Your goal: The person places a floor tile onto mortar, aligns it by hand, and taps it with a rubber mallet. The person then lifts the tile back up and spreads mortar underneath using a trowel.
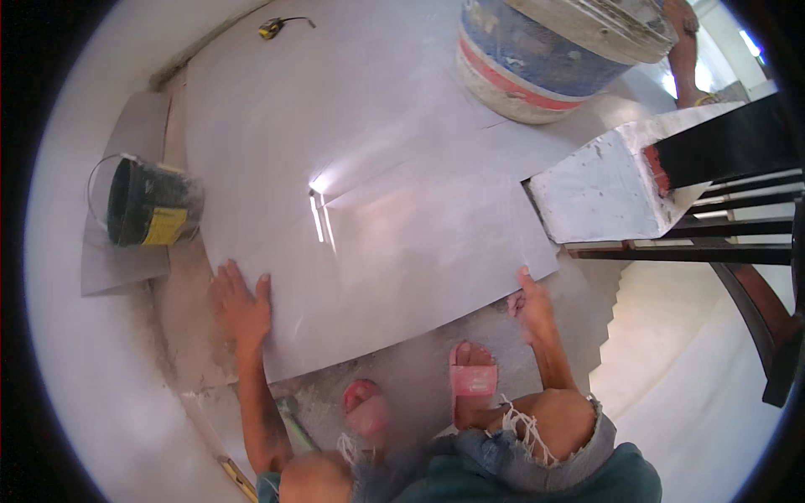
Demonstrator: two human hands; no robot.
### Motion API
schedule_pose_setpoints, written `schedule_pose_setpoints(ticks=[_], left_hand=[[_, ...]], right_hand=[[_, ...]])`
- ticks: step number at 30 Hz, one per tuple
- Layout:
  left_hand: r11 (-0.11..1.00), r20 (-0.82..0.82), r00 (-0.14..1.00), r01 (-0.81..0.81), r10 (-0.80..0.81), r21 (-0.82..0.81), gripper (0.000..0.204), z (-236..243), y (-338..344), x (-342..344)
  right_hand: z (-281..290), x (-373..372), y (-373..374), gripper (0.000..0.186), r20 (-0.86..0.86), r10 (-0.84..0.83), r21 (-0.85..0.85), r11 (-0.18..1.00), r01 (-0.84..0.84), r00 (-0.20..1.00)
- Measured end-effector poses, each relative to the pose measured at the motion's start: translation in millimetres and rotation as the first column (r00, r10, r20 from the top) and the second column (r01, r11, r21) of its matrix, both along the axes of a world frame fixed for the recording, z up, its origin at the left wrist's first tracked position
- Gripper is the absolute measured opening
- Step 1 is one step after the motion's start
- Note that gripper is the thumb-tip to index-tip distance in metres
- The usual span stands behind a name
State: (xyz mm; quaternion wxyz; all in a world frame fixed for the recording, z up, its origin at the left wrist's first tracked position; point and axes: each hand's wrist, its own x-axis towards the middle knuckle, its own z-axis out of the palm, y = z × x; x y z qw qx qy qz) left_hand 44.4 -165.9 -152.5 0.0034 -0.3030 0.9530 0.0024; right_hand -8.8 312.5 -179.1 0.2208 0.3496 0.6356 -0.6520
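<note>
A large glossy light-grey floor tile point(394, 277) lies in front of me, reflecting bright light. My left hand point(240, 303) rests at its left edge, fingers spread, the thumb over the tile's surface. At the near right corner, my right hand point(533, 308) grips the tile's edge, thumb on top and the other fingers curled at the rim. The tile's notched right side meets the white base of a post point(595, 189). Below the near edge, rough grey floor point(419, 348) shows between my pink slippers.
Left of the tile, a tipped dark green bucket point(147, 205) lies on a grey tile piece point(126, 272). A large blue-and-white bucket point(545, 63) stands far right, near another person's leg point(683, 59). Black railings point(738, 205) are at right. A tape measure point(270, 28) lies far left; a green-handled tool point(295, 423) lies near my left foot.
</note>
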Motion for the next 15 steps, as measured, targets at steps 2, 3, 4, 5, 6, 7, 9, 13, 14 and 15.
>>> schedule_pose_setpoints(ticks=[2,3,4,5,6,7,9,13,14,15], left_hand=[[1.0,-0.014,1.0,0.017,-0.016,0.005,0.079,-1,-1,1],[1.0,0.019,1.0,0.013,-0.013,-0.006,0.08,-2,-1,2],[1.0,0.053,0.999,0.01,-0.01,-0.014,0.082,-3,-2,2],[1.0,0.054,0.999,0.004,-0.003,-0.019,0.082,-4,-3,1],[0.999,0.059,0.998,0.016,-0.014,-0.028,0.082,-4,-4,1],[0.999,0.069,0.997,0.03,-0.027,-0.039,0.083,-4,-6,2],[1.0,0.048,0.999,0.024,-0.023,-0.019,0.084,-6,-7,4],[1.0,0.016,1.0,0.008,-0.008,0.03,0.084,-7,-5,3],[0.999,0.016,1.0,0.014,-0.015,0.038,0.084,-6,-2,2],[0.999,0.014,1.0,0.0,0.0,0.054,0.083,-5,1,1]], right_hand=[[1,1,0,0.044,-0.044,-0.002,-0.027,1.0,0.001,0.999],[1,1,-1,0.044,-0.092,-0.019,-0.043,0.999,0.015,0.996],[2,0,-3,0.044,-0.091,-0.012,-0.048,0.999,0.008,0.996],[3,-1,-5,0.043,-0.114,-0.026,-0.062,0.998,0.019,0.993],[4,-1,-7,0.043,-0.136,-0.041,-0.076,0.997,0.031,0.99],[3,-1,-9,0.043,-0.13,-0.037,-0.083,0.996,0.027,0.991],[5,1,-7,0.041,-0.093,-0.071,-0.082,0.995,0.064,0.993],[-5,1,-6,0.04,-0.098,-0.11,-0.061,0.993,0.105,0.989],[-6,2,-5,0.039,-0.117,-0.073,-0.034,0.997,0.069,0.99],[-5,3,-3,0.039,-0.135,-0.035,-0.006,0.999,0.034,0.99]])
